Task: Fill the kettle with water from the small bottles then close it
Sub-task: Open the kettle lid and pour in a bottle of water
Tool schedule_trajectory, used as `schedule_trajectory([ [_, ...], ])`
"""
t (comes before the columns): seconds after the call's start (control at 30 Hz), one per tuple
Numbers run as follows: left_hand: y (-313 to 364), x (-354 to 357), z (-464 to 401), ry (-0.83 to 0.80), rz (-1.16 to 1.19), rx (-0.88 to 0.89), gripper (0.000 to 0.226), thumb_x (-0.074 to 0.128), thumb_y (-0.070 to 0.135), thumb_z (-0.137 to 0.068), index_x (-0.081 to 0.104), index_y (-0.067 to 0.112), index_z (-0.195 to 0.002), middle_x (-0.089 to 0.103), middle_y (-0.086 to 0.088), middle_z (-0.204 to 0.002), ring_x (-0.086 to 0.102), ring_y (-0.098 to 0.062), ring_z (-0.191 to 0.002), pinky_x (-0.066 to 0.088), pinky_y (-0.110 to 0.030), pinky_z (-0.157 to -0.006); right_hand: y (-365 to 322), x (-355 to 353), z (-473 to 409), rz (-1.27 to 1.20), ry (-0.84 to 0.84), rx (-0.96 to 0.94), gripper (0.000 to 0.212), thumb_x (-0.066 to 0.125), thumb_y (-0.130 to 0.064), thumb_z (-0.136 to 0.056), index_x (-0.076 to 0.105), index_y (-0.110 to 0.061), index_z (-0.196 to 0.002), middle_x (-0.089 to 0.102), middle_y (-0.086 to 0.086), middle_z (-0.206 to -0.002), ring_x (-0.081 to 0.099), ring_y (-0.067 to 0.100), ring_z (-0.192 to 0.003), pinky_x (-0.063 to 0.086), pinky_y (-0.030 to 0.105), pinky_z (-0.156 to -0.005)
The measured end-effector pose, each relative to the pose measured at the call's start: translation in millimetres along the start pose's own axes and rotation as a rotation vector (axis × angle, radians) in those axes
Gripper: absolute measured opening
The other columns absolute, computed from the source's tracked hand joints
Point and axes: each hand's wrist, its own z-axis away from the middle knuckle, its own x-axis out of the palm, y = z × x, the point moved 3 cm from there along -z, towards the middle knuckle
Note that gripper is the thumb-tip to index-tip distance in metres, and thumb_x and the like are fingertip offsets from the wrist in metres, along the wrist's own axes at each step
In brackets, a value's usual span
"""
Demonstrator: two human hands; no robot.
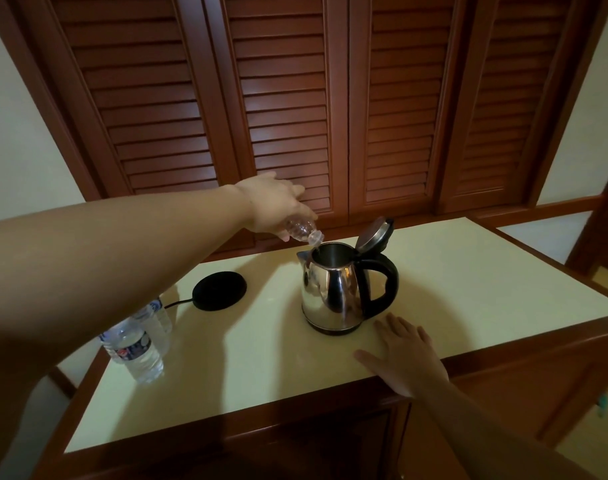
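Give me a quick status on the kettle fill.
Left hand tips small bottle over open kettle, lid up. Right hand flat on table. Two bottles wait left. Nothing blocking.

A silver kettle (333, 292) with a black handle is seen; a black base (219, 290); a cream countertop (261, 358); reddish-brown slatted shutters (295, 98).

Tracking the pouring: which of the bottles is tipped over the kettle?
The bottle gripped in the left hand, mouth down over the open kettle. The two other bottles stand upright at the counter's left edge.
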Motion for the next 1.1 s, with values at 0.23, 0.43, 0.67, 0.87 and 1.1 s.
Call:
schedule_trajectory([
  [0.23, 4, 12, 4, 0.036, 0.128, -0.096, 0.072, 0.063, 0.06, -0.093, 0.035, 0.043, -0.156, 0.049, 0.001, -0.129, 0.054, -0.023, -0.122, 0.042, -0.043, -0.098, 1, 2, -1, -0.007, -0.004, 0.005, 0.098, 0.019, -0.09, -0.086, 0.009, -0.031, -0.164, 0.002, -0.001, -0.173, 0.0, 0.019, -0.159, 0.001, 0.048, -0.128],
  [0.43, 15, 46, 12, 0.112, 0.623, -0.282, 0.066, 0.074, 0.052, -0.089, 0.048, 0.035, -0.148, 0.055, -0.002, -0.124, 0.057, -0.026, -0.119, 0.049, -0.04, -0.097, 0, 3, -2, 0.002, -0.004, 0.003, 0.097, 0.019, -0.089, -0.087, 0.009, -0.032, -0.164, 0.002, -0.001, -0.173, 0.0, 0.02, -0.159, 0.001, 0.048, -0.128],
  [0.67, 66, 113, 54, 0.366, 1.348, -0.558, 0.055, 0.086, 0.03, -0.081, 0.055, 0.038, -0.125, 0.063, 0.001, -0.106, 0.063, -0.017, -0.084, 0.049, -0.028, -0.068, 3, 6, -8, -0.009, -0.018, 0.003, 0.094, 0.024, -0.087, -0.089, 0.013, -0.032, -0.164, 0.006, 0.0, -0.173, 0.003, 0.021, -0.159, 0.003, 0.047, -0.128],
  [0.87, 113, 163, 99, 0.343, 1.577, -0.698, 0.057, 0.085, 0.018, -0.083, 0.053, 0.032, -0.128, 0.058, 0.003, -0.098, 0.063, -0.012, -0.08, 0.048, -0.014, -0.06, -24, 2, -2, -0.044, 0.13, -0.175, 0.06, 0.044, -0.062, -0.096, 0.044, -0.033, -0.149, 0.045, -0.006, -0.15, 0.041, 0.021, -0.138, 0.03, 0.041, -0.116],
  [1.1, 133, 194, 130, 0.384, 1.671, -0.782, 0.054, 0.086, 0.022, -0.083, 0.055, 0.037, -0.124, 0.066, -0.002, -0.105, 0.07, -0.023, -0.095, 0.061, -0.033, -0.071, -102, -1, -7, -0.033, -0.069, -0.337, 0.054, 0.05, -0.06, -0.097, 0.056, -0.022, -0.135, 0.052, 0.0, -0.127, 0.053, 0.02, -0.115, 0.049, 0.042, -0.098],
])
